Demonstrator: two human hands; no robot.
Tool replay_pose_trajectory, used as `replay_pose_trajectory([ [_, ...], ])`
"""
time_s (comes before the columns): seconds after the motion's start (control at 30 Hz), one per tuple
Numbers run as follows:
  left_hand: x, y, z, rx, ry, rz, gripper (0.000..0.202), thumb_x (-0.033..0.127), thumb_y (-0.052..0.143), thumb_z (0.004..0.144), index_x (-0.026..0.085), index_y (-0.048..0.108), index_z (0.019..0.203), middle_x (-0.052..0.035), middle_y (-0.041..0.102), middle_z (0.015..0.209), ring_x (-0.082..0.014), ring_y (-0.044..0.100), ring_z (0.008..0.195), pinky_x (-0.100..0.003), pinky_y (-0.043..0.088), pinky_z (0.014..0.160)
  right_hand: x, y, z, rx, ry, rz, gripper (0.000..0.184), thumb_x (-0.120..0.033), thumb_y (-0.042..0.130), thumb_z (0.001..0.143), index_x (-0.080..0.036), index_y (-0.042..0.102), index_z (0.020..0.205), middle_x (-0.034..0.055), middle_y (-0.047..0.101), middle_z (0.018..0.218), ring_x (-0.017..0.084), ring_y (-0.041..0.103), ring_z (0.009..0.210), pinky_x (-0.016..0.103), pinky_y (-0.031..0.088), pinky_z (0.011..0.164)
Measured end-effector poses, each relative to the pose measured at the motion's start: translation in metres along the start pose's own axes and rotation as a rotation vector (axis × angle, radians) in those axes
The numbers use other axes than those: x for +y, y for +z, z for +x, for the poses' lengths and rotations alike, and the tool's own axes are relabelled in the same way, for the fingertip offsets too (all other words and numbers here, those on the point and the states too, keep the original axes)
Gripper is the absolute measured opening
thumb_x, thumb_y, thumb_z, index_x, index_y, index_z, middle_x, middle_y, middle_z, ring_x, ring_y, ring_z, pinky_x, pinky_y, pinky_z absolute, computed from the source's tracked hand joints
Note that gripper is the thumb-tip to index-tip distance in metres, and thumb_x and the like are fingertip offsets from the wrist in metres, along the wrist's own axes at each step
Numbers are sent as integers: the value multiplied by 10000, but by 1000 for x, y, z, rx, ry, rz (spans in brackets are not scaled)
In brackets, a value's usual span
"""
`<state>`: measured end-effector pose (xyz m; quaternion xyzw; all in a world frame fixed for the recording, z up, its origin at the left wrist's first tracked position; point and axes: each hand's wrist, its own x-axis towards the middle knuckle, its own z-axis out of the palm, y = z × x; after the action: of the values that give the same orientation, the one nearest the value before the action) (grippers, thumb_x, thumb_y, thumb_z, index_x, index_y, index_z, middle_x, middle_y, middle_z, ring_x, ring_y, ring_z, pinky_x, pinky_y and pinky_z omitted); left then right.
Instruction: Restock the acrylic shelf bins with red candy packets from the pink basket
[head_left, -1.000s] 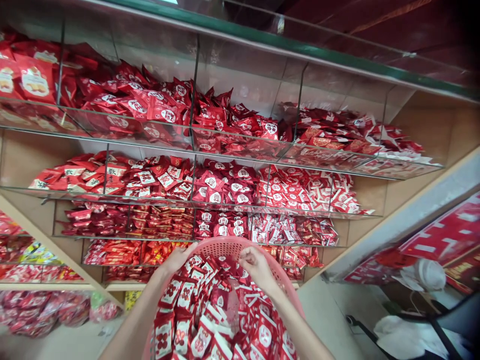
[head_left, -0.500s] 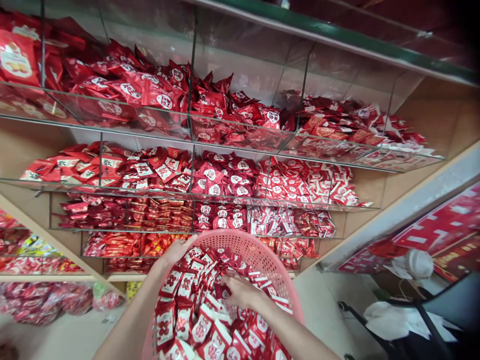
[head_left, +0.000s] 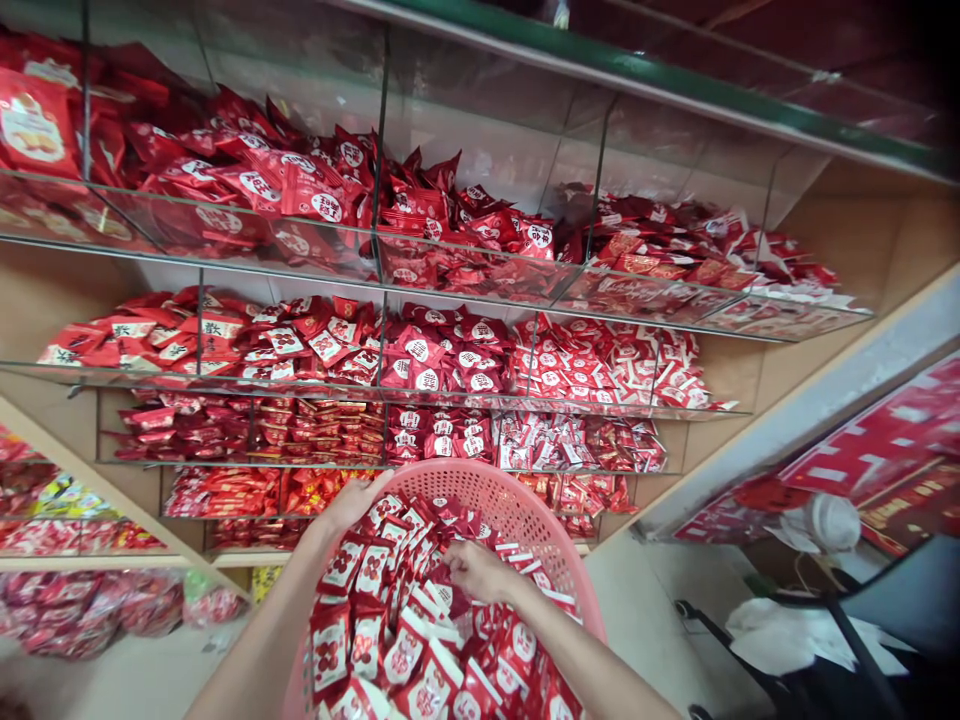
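Note:
A pink plastic basket (head_left: 559, 530) with a perforated wall stands in front of me, filled with small red-and-white snack packets (head_left: 405, 655). My left hand (head_left: 354, 503) is closed on its upper left rim. Inside, my right hand (head_left: 480, 572) rests low over the packets with its fingers curled. Dark red packets lie right by those fingertips. Whether a packet is between the fingers is hidden.
Glass-fronted shelves (head_left: 450, 395) full of red packets rise behind the basket. Bagged goods (head_left: 60, 610) lie on the floor at left. To the right are a black chair (head_left: 847, 640) with white cloth or plastic on it and a red banner (head_left: 885, 430).
The fingers of my right hand have curled in more over the packets, and the hand has shifted slightly right. My left hand stays on the rim.

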<state>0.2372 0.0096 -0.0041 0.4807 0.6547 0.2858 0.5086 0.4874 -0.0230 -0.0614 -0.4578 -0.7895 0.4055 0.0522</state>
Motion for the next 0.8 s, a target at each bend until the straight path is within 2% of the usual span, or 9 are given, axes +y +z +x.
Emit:
replay_pose_trajectory([
  [0.2, -7, -2, 6, -27, 19, -4, 645, 691, 483, 671, 95, 713, 762, -121, 716, 747, -267, 662, 755, -313, 480, 743, 4, 10, 5, 33, 32, 54, 146, -169, 594, 672, -162, 648, 807, -14, 641, 717, 127, 557, 653, 205, 385, 565],
  [0.33, -6, -1, 6, -33, 17, -25, 652, 691, 480, 674, 91, 717, 771, -122, 716, 746, -273, 664, 749, -330, 486, 748, 6, 6, 8, 60, 13, 57, 115, -116, 546, 679, -160, 644, 719, -19, 629, 664, 123, 557, 629, 205, 384, 562],
  [0.5, -6, -1, 6, -28, 37, 9, 648, 687, 473, 684, 97, 724, 782, -113, 717, 741, -279, 662, 760, -328, 492, 739, 7, -5, 7, 79, 17, 66, 201, -110, 441, 757, -154, 619, 837, -3, 647, 699, 108, 576, 608, 194, 399, 548],
  [0.63, -10, -2, 8, -29, 48, -3, 634, 678, 482, 685, 101, 726, 789, -107, 718, 744, -286, 659, 759, -323, 503, 686, 3, -2, 4, 73, 46, 0, 110, -209, 560, 715, -171, 622, 798, 3, 639, 756, 132, 575, 699, 210, 393, 596],
  [0.8, -15, -2, 13, -28, 48, 27, 641, 687, 462, 694, 107, 714, 799, -109, 720, 759, -267, 665, 778, -311, 495, 738, -9, 7, -2, 16, 96, -102, 239, -200, 608, 649, -174, 606, 887, 33, 602, 881, 176, 545, 801, 253, 385, 660],
])
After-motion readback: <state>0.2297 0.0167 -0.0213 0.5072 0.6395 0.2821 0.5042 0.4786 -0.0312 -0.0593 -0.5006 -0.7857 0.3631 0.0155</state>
